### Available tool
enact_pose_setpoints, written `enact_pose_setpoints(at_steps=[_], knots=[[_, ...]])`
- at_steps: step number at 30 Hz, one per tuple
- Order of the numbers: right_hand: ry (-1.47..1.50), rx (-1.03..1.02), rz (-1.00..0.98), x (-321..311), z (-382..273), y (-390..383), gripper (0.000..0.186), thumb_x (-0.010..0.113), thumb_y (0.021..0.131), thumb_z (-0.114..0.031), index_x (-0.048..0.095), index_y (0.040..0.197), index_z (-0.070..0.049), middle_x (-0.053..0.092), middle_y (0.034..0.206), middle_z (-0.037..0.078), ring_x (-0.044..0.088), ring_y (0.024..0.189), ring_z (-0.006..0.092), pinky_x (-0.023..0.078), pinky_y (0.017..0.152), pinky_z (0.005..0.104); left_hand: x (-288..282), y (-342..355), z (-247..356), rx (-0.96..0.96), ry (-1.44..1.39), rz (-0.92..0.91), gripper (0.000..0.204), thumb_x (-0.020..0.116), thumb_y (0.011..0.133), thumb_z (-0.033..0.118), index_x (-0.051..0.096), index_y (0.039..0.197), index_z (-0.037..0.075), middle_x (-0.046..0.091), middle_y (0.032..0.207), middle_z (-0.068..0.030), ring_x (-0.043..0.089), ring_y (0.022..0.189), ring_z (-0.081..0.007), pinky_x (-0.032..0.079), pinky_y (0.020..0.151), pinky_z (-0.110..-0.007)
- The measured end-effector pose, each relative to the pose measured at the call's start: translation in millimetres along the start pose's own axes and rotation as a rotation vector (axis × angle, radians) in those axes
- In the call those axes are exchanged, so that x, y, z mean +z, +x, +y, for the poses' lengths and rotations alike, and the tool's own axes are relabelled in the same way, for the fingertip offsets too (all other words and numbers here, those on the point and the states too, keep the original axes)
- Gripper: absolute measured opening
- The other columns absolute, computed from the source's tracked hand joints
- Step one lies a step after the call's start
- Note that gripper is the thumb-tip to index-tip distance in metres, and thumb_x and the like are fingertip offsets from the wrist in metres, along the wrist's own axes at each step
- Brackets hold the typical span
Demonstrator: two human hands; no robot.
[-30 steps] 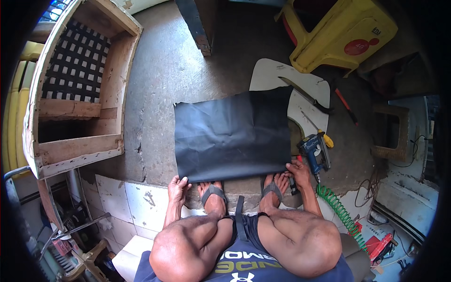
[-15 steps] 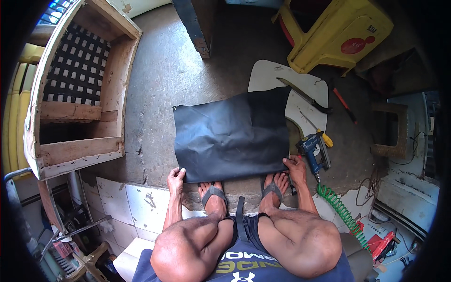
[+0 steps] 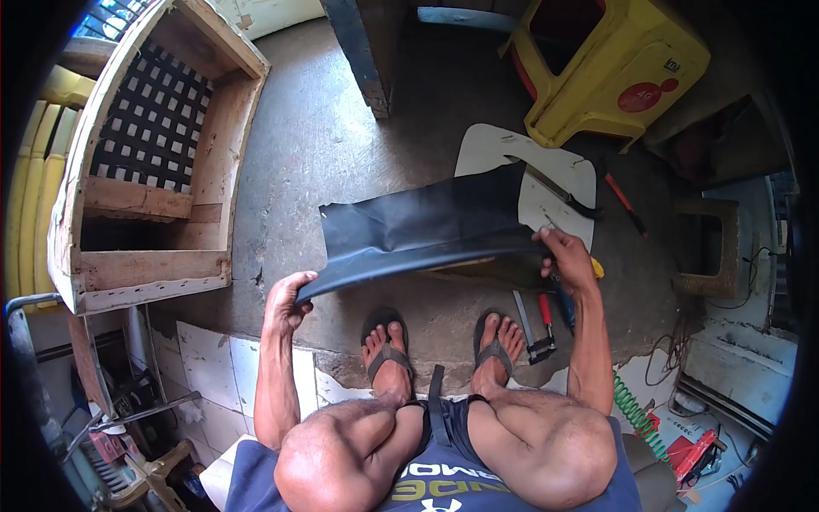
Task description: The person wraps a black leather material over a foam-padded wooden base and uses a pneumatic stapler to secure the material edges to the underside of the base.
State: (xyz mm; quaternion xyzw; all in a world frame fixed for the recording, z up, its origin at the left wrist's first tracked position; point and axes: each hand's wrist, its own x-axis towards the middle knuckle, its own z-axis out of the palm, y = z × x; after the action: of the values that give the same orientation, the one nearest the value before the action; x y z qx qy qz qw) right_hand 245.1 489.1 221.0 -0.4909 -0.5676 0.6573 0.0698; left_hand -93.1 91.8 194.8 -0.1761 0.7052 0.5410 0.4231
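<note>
A sheet of black leatherette (image 3: pixel 418 213) is stretched between my two hands, its near edge lifted off the floor and its far edge lying lower. My left hand (image 3: pixel 292 299) is closed on the near left corner. At the near right corner, the fingers of my right hand (image 3: pixel 566 258) pinch the edge. Beneath the raised edge, a clamp with a red handle (image 3: pixel 544 309) shows on the floor. The blue air stapler (image 3: pixel 563 305) is mostly hidden behind my right wrist. A knife (image 3: pixel 559 189) rests on the white board (image 3: pixel 486 145), which the sheet partly covers.
To the left stands a wooden frame with black webbing (image 3: pixel 239 179). A yellow plastic stool (image 3: pixel 614 77) is at the far right, near a red-handled tool (image 3: pixel 625 205). A green coiled hose (image 3: pixel 638 414) runs at right. My sandalled feet (image 3: pixel 388 354) are just below the sheet.
Both hands have risen and moved away from my feet, lifting and folding back the sheet's near edge. The clamp beneath has come into view, and my right arm now covers much of the stapler.
</note>
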Motion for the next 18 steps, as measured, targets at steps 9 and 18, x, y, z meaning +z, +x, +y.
enact_pose_setpoints(at_steps=[9, 18], knots=[[-0.095, -0.207, -0.084, 9.7, -16.0, 50.4, 0.022, 0.073, 0.097, -0.016, 0.068, 0.109, 0.002, 0.065, 0.086, 0.006, 0.063, 0.068, 0.0095, 0.060, 0.064, 0.0289, -26.9, 74.2, 32.1, 0.076, 0.403, -0.108, 0.023, 0.068, 0.095, 0.021, 0.074, 0.109, 0.004, 0.060, 0.070, -0.0018, 0.055, 0.057, -0.0131, 0.046, 0.052, -0.029], [-0.030, -0.148, -0.069, 0.8, -9.1, 54.2, 0.021, 0.074, 0.097, -0.015, 0.069, 0.108, 0.003, 0.067, 0.086, 0.005, 0.063, 0.066, 0.0088, 0.061, 0.061, 0.0279, 131.3, -5.0, 133.5, 1.217, 1.264, 0.030, 0.044, 0.073, 0.096, 0.023, 0.065, 0.135, 0.005, 0.066, 0.131, -0.0189, 0.063, 0.123, -0.0359, 0.050, 0.108, -0.045]])
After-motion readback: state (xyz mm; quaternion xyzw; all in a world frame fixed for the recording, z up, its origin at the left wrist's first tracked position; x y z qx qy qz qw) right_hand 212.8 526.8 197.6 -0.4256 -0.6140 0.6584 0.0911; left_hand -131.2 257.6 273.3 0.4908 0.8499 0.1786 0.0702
